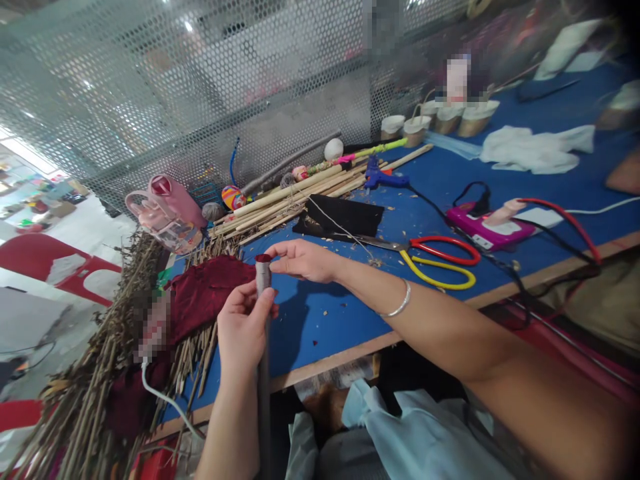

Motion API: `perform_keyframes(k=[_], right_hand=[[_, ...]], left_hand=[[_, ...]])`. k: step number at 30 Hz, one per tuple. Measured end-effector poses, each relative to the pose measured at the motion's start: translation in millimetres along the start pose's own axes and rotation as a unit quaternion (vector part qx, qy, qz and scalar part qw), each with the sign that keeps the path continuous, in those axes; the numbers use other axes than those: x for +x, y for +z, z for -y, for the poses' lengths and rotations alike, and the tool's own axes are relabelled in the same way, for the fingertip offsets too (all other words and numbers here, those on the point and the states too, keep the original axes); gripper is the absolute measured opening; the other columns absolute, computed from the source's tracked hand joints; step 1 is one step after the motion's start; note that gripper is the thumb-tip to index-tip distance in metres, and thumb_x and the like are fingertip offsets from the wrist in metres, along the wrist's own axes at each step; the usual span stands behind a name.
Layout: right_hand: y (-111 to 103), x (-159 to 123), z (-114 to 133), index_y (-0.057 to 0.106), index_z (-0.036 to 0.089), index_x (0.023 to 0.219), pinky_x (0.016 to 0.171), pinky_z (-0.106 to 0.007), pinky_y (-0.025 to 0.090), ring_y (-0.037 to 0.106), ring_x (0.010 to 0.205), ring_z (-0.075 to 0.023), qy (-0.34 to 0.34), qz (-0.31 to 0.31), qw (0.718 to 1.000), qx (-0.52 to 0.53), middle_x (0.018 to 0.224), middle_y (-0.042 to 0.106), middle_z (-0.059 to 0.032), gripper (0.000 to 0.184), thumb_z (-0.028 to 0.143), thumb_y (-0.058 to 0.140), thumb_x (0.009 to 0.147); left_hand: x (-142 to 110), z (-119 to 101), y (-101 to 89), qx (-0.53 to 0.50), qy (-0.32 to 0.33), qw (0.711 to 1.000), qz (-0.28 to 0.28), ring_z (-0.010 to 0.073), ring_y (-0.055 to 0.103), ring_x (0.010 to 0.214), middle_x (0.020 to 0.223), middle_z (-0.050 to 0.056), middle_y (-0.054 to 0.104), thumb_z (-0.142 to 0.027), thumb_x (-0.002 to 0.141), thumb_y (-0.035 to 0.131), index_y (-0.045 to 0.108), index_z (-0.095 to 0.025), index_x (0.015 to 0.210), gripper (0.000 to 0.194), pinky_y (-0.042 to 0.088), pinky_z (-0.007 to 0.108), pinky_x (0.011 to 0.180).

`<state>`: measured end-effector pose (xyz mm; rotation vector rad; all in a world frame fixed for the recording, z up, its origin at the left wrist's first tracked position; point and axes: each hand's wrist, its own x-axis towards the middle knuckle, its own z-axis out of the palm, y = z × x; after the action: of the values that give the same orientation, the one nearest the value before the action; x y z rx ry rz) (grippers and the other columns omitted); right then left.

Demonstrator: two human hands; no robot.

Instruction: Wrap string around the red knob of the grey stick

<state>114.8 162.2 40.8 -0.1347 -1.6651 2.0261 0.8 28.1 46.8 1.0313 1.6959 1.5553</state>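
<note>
Left grip [247, 323] is wrapped around a grey rod [264, 400], thumb near its top end; rod stands roughly upright in front of the table edge and runs down out of frame. Right grip [303, 260] is at the rod's tip, fingers bent against the rim by a dark red bit [263, 258]; can't tell if it's pinching it.

Table [350, 307]: blue top, bare wood edge, small scraps scattered right of the left grip. Directly left of the grips: dark red cloth [210, 293], over dry stalks [100, 360] that spill past the table edge. Beyond the right grip: black cloth [345, 213], pale sticks [300, 200], blue glue gun [383, 177]. To its right: scissors [404, 249], red and yellow handles, then magenta power strip [487, 230] with cables.

Room: perforated metal panel [275, 73] behind the table, beyond both grips; pink bag [175, 207] in front of it. Well left of the grips, red chair [50, 260] on pale floor [97, 220].
</note>
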Motion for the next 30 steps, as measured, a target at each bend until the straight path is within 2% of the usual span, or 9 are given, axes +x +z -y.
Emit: perform_keyframes(k=[2, 5, 10, 12, 14, 17, 20, 26, 30], right_hand=[[-2, -1, 0, 0.057, 0.011, 0.096, 0.035, -0.016, 0.019, 0.026, 0.036, -0.0025, 0.008, 0.023, 1.000, 0.015, 0.049, 0.046, 0.0091, 0.020, 0.026, 0.061, 0.084], [-3, -2, 0, 0.056, 0.010, 0.101, 0.032, -0.018, 0.013, 0.022, 0.035, -0.0016, 0.007, 0.045, 0.998, 0.038, 0.054, 0.050, 0.0078, 0.029, 0.031, 0.064, 0.082], [0, -1, -1, 0.056, 0.010, 0.095, 0.035, -0.016, 0.021, 0.031, 0.038, -0.0015, 0.006, 0.050, 0.997, 0.064, 0.062, 0.056, 0.0043, 0.027, 0.030, 0.067, 0.080], [0, 0, -3, 0.056, 0.010, 0.094, 0.037, -0.015, 0.025, 0.032, 0.040, -0.0020, 0.005, 0.031, 0.998, 0.057, 0.059, 0.054, 0.0056, 0.025, 0.028, 0.067, 0.080], [0, 1, -4, 0.056, 0.011, 0.096, 0.036, -0.015, 0.023, 0.030, 0.039, -0.0024, 0.008, 0.015, 0.999, 0.040, 0.054, 0.049, 0.0081, 0.027, 0.029, 0.067, 0.080], [-3, 1, -6, 0.056, 0.011, 0.099, 0.034, -0.016, 0.015, 0.023, 0.036, -0.0026, 0.016, 0.017, 1.000, 0.013, 0.048, 0.039, 0.0111, 0.032, 0.036, 0.066, 0.081], [-6, 1, -6, 0.056, 0.011, 0.101, 0.034, -0.017, 0.013, 0.021, 0.036, -0.0029, 0.018, 0.035, 0.999, 0.003, 0.046, 0.034, 0.0120, 0.037, 0.041, 0.065, 0.081], [-6, 0, -4, 0.057, 0.011, 0.095, 0.037, -0.017, 0.021, 0.026, 0.038, -0.0034, 0.018, 0.036, 0.999, 0.013, 0.049, 0.040, 0.0101, 0.022, 0.028, 0.062, 0.083], [-2, 2, -2, 0.059, 0.010, 0.086, 0.048, -0.016, 0.034, 0.041, 0.048, -0.0041, 0.015, -0.009, 1.000, 0.007, 0.059, 0.053, 0.0053, 0.006, 0.015, 0.060, 0.083]], left_hand=[[3, -2, -3.6, -0.071, -0.052, 0.994, 0.068, 0.0096, 0.059, 0.051, 0.074, 0.004, 0.069, -0.041, 0.071, 0.071, 0.062, -0.013, 0.087, 0.033, 0.049, 0.022, 0.052], [9, 0, -6.3, -0.142, -0.105, 0.977, 0.119, 0.0096, 0.058, 0.049, 0.073, 0.005, 0.069, -0.042, 0.070, 0.072, 0.063, -0.013, 0.087, 0.035, 0.048, 0.021, 0.048], [13, 8, -0.3, -0.198, -0.176, 0.956, 0.130, 0.0089, 0.054, 0.045, 0.067, 0.004, 0.066, -0.049, 0.070, 0.067, 0.065, -0.012, 0.094, 0.044, 0.045, 0.020, 0.042], [12, 9, 2.7, -0.155, -0.130, 0.975, 0.086, 0.0097, 0.057, 0.051, 0.073, 0.004, 0.067, -0.048, 0.071, 0.067, 0.063, -0.014, 0.098, 0.044, 0.047, 0.020, 0.047], [9, 9, 4.3, -0.069, -0.028, 0.997, 0.018, 0.0098, 0.058, 0.059, 0.077, 0.002, 0.066, -0.043, 0.067, 0.074, 0.062, -0.016, 0.097, 0.043, 0.048, 0.021, 0.055], [6, 7, 4.0, 0.061, 0.077, 0.993, -0.065, 0.0091, 0.056, 0.061, 0.071, 0.000, 0.064, -0.034, 0.060, 0.080, 0.065, -0.015, 0.085, 0.035, 0.046, 0.020, 0.060], [6, 7, 1.8, 0.058, 0.044, 0.996, -0.057, 0.0102, 0.056, 0.055, 0.067, 0.001, 0.066, -0.038, 0.063, 0.077, 0.066, -0.014, 0.083, 0.033, 0.046, 0.022, 0.055], [12, 7, -1.7, -0.105, -0.102, 0.986, 0.078, 0.0092, 0.056, 0.045, 0.064, 0.003, 0.067, -0.050, 0.065, 0.072, 0.061, -0.013, 0.077, 0.040, 0.046, 0.021, 0.046], [11, 4, 2.2, -0.090, -0.085, 0.989, 0.084, 0.0093, 0.058, 0.051, 0.070, 0.001, 0.067, -0.047, 0.068, 0.072, 0.061, -0.014, 0.089, 0.041, 0.049, 0.021, 0.050]])
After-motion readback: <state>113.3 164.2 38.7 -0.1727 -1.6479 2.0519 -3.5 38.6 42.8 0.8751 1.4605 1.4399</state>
